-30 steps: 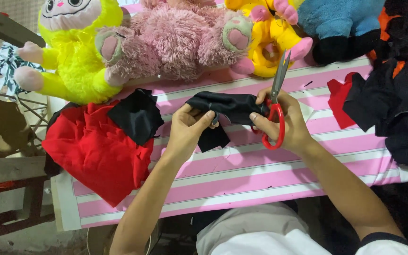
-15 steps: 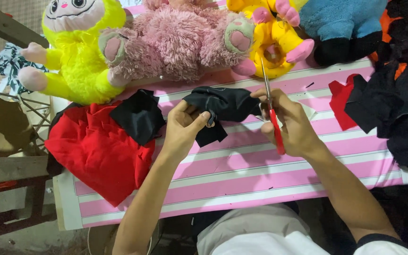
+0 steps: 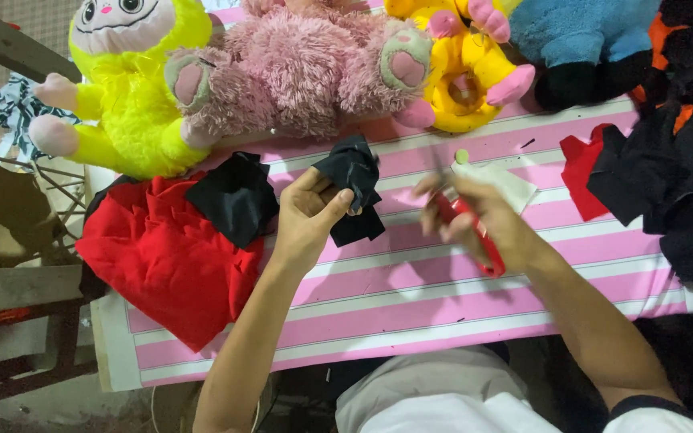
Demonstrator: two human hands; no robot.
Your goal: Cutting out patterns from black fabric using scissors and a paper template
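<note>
My left hand [image 3: 308, 215] pinches a small piece of black cloth [image 3: 353, 184] and holds it up over the pink striped table [image 3: 411, 305]. A little to its right, my right hand [image 3: 475, 220] grips red-handled scissors [image 3: 468, 232]; the hand is blurred and the blades point up and left, apart from the cloth. A small white fabric piece [image 3: 503, 180] lies on the table just behind the right hand.
Red cloth [image 3: 162, 256] with a black piece [image 3: 234, 199] on it lies at the left. Yellow [image 3: 126, 88], pink [image 3: 298, 72], yellow-pink [image 3: 463, 72] and blue [image 3: 579, 40] plush toys line the far edge. Black, red and orange fabric [image 3: 667, 176] is heaped at the right.
The right hand with the scissors has pulled away to the right from the black cloth. The cloth, earlier stretched between both hands, is now bunched in the left hand alone.
</note>
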